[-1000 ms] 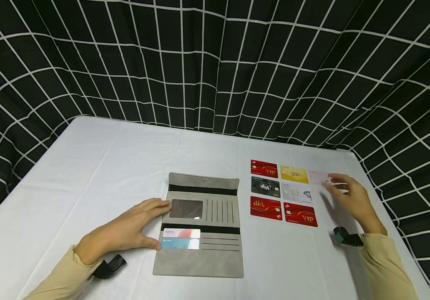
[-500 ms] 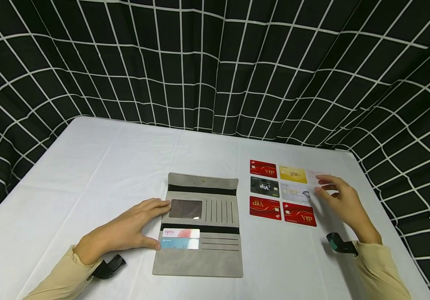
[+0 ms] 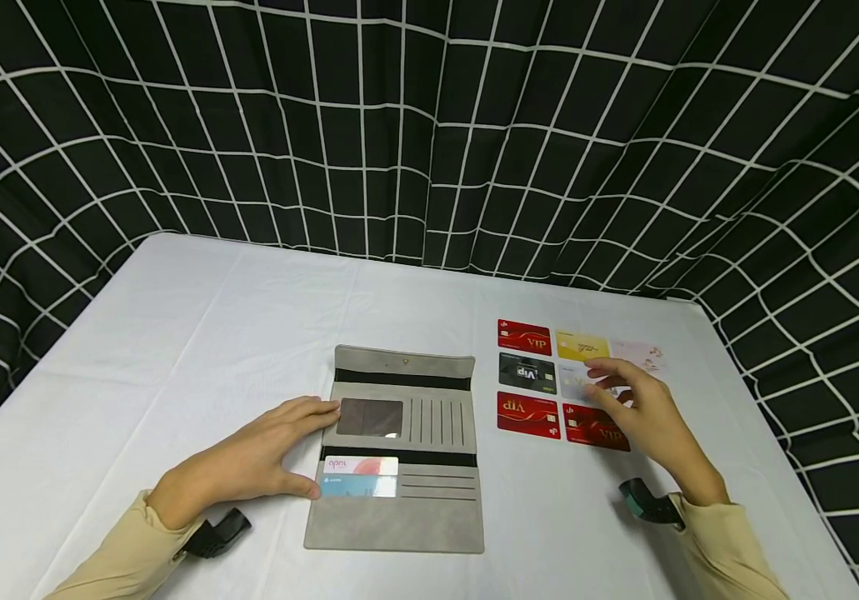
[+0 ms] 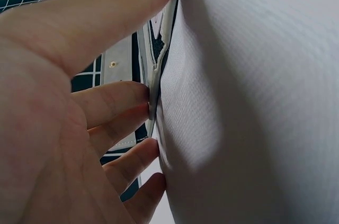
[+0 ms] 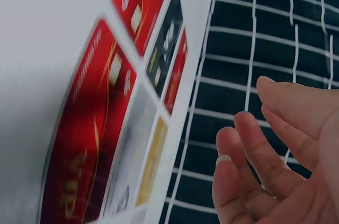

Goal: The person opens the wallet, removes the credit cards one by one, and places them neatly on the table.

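An unfolded grey wallet (image 3: 399, 525) lies on the white table, its card slots facing up. A pink-and-white card (image 3: 347, 466) and a blue card (image 3: 357, 486) sit in its lower left slots. My left hand (image 3: 267, 454) rests along the wallet's left edge, thumb and fingertips touching it, fingers relaxed. My right hand (image 3: 642, 408) hovers over the card rows with loosely bent fingers and nothing in them. Beneath it are a silver VIP card (image 3: 571, 382), partly hidden, and a red VIP card (image 3: 586, 425). The right wrist view shows the hand apart from the cards.
Around the right hand lie a yellow card (image 3: 581, 344), a pale pink card (image 3: 642, 356), a black Vip card (image 3: 527, 373) and two more red cards, one at the back (image 3: 524, 337) and one in front (image 3: 528, 415). A black curtain (image 3: 369, 125) with white grid lines hangs behind the table.
My right hand has moved left and toward me, from the pale pink card to above the silver and red cards, uncovering the pink one. The left hand has stayed on the wallet.
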Tool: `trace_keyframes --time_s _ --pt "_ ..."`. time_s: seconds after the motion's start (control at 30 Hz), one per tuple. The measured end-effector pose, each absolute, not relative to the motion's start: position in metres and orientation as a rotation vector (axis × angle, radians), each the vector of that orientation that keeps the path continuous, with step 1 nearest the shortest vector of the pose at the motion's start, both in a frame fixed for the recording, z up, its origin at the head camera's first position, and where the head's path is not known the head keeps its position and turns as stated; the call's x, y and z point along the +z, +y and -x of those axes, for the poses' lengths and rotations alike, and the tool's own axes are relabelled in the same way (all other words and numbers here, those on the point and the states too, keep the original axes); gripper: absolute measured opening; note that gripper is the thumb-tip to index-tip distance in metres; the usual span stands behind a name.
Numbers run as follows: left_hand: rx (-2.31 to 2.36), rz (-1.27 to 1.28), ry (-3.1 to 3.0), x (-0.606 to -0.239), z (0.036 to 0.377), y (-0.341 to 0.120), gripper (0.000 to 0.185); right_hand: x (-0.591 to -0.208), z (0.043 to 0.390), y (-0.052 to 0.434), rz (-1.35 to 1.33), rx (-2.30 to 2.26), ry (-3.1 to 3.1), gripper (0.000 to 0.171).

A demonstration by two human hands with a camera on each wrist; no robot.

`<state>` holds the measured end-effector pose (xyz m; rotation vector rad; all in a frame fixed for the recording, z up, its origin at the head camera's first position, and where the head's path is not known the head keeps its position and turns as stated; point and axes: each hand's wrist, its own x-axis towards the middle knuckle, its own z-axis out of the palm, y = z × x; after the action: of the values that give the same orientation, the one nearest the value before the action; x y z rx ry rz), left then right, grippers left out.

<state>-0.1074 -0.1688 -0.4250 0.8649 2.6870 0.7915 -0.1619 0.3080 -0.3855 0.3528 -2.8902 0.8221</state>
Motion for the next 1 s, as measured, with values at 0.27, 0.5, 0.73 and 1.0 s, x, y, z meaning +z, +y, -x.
trace_keyframes --time_s 0.27,0.5,0.73,1.0 --pt "0.795 -0.866 2.685 -0.426 0.108 -0.169 0.091 -0.388 0.155 0.281 -0.409 0.884 -2.91 0.032" --pt "0.798 -0.859 2.683 -0.426 0.108 -0.169 0.093 -0.388 0.147 0.255 -0.535 0.926 -2.924 0.033" --pt "0.791 -0.866 2.686 -0.426 0.108 -0.169 0.092 -0.391 0.14 0.228 -0.657 1.061 -2.884 0.029" --pt "0.782 -0.87 2.69 -0.427 0.108 -0.169 0.092 -0.398 0.133 0.202 -0.771 1.148 -2.914 0.027"
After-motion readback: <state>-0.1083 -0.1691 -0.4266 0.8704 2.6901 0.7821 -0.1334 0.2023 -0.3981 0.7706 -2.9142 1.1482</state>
